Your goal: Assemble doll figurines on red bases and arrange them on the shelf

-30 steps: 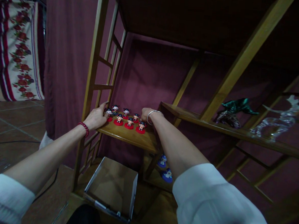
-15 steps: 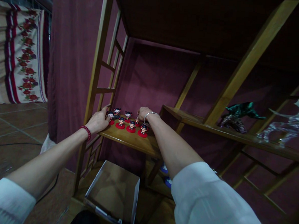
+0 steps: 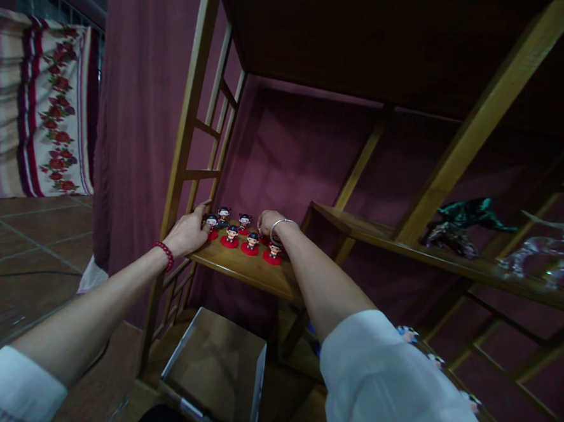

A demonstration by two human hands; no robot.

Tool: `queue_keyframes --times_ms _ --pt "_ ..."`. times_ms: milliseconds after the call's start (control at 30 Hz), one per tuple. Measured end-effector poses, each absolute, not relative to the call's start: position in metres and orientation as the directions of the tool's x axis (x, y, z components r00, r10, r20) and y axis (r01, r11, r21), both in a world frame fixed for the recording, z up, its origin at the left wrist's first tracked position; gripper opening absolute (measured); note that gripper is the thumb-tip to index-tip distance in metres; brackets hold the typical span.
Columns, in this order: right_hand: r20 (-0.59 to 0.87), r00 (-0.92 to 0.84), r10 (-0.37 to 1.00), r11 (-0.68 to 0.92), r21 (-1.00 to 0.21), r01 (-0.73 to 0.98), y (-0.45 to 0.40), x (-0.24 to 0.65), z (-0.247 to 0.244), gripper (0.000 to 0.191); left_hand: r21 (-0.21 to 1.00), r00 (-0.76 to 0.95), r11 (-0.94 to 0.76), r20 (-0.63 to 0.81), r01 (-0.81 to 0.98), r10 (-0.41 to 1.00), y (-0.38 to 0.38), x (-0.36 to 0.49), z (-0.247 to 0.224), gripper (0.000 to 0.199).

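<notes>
The left hand (image 3: 187, 234) lies spread at the left edge of the wooden shelf (image 3: 240, 272), just beside the red-based doll figurines (image 3: 231, 235), which stand well back from the front edge. The right hand (image 3: 271, 224) curls over them; whether it pinches one, I cannot tell.

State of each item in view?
Left hand: beside leftmost figurine, grip unclear.
Right hand: among rear figurines, grip unclear.
Red-based bobblehead figurines: upright on wooden shelf.
Cardboard box: open, top up.
Glass deer figurine: on right shelf, partly out of frame.
</notes>
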State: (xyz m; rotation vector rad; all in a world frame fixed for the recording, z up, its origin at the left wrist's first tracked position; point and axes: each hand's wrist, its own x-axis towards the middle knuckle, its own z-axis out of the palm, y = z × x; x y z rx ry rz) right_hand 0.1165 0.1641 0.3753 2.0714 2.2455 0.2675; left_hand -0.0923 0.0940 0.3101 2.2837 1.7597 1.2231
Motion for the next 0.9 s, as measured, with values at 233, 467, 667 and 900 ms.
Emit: queue_keyframes --times_ms 233,467,667,900 --pt "0.040 -0.109 0.993 0.100 0.185 0.978 0.161 0.117 0.376 0.035 0.462 0.073 -0.380 0.556 0.801 0.828 0.090 -0.092 0.312 0.055" --pt "0.030 -0.103 0.994 0.097 0.150 0.984 0.144 0.111 0.391 0.040 0.474 0.057 -0.372 0.554 0.798 0.830 0.089 -0.092 0.313 0.054" --pt "0.152 -0.151 0.977 0.136 0.108 0.985 0.141 0.100 0.402 0.041 0.459 0.069 -0.390 0.574 0.798 0.816 0.088 -0.092 0.314 0.055" --pt "0.095 -0.265 0.960 0.243 0.197 0.950 0.147 0.083 0.398 0.039 0.454 0.051 -0.359 0.561 0.815 0.826 0.089 -0.092 0.314 0.056"
